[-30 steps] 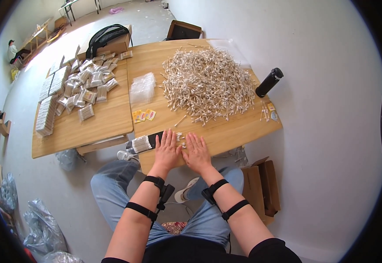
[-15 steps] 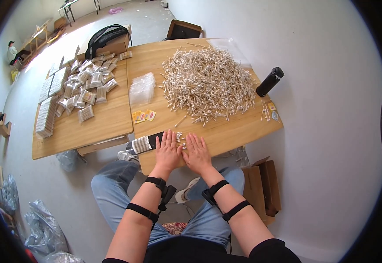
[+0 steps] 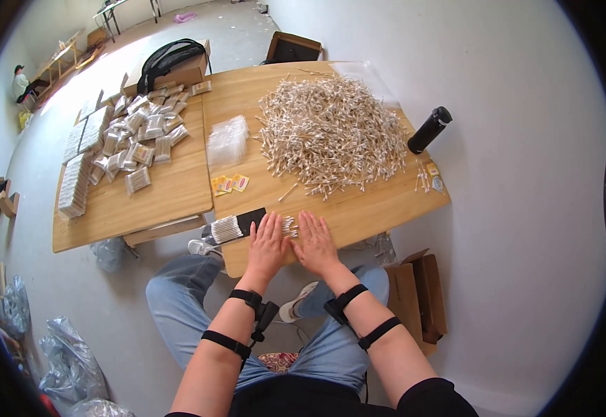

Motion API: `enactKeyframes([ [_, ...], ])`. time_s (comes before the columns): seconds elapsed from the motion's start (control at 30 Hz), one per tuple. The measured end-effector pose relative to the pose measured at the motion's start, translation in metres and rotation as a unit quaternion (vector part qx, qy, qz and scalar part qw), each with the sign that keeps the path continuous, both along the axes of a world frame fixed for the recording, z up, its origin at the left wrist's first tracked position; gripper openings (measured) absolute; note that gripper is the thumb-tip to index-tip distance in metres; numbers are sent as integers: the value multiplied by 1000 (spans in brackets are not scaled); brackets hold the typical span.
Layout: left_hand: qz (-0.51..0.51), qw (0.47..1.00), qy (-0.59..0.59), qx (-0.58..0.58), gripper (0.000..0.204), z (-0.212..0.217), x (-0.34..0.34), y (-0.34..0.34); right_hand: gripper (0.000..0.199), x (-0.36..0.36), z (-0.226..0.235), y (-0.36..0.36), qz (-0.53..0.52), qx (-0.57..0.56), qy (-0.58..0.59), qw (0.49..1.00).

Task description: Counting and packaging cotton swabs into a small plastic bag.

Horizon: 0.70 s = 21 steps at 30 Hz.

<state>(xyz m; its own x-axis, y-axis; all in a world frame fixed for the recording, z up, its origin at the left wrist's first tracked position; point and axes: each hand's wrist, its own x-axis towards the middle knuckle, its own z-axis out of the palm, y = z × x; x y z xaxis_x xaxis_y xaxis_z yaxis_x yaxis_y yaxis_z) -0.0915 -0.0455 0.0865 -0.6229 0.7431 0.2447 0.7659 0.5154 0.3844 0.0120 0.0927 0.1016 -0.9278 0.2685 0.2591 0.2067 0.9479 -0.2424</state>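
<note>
My left hand [image 3: 268, 243] lies palm down at the table's near edge, fingers stretched out over the right end of a black flat strip [image 3: 251, 220]. Beside it my right hand [image 3: 315, 244] is flat too, fingers slightly apart. Between the two hands a small bunch of cotton swabs [image 3: 289, 226] shows its white tips; the palms hide the rest of it. Left of the black strip, a tidy row of cotton swabs [image 3: 226, 229] lies side by side. One single cotton swab [image 3: 288, 192] rests beyond my left fingertips.
A large heap of cotton swabs [image 3: 330, 132] covers the far right. Clear bags [image 3: 228, 140], yellow cards [image 3: 230, 183] and many filled packets [image 3: 136, 139] lie leftward. A black bottle [image 3: 429, 130] stands by the wall. An open carton [image 3: 424, 299] is on the floor at right.
My left hand has drawn slightly back toward me, showing more of the swab tips between the hands. Both hands stay flat on the table.
</note>
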Motion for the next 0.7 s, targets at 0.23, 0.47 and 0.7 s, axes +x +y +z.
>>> enactKeyframes([
  [0.23,42,999,-16,-13,66,-2,4,-3,76,-6,6,3,11,22,-54,998],
  [0.47,22,998,-34,-47,67,1,4,-2,69,-23,-4,-11,22,57,-127,990],
  [0.7,13,998,-43,-50,65,4,3,-5,69,-26,-6,-16,47,30,-79,995],
])
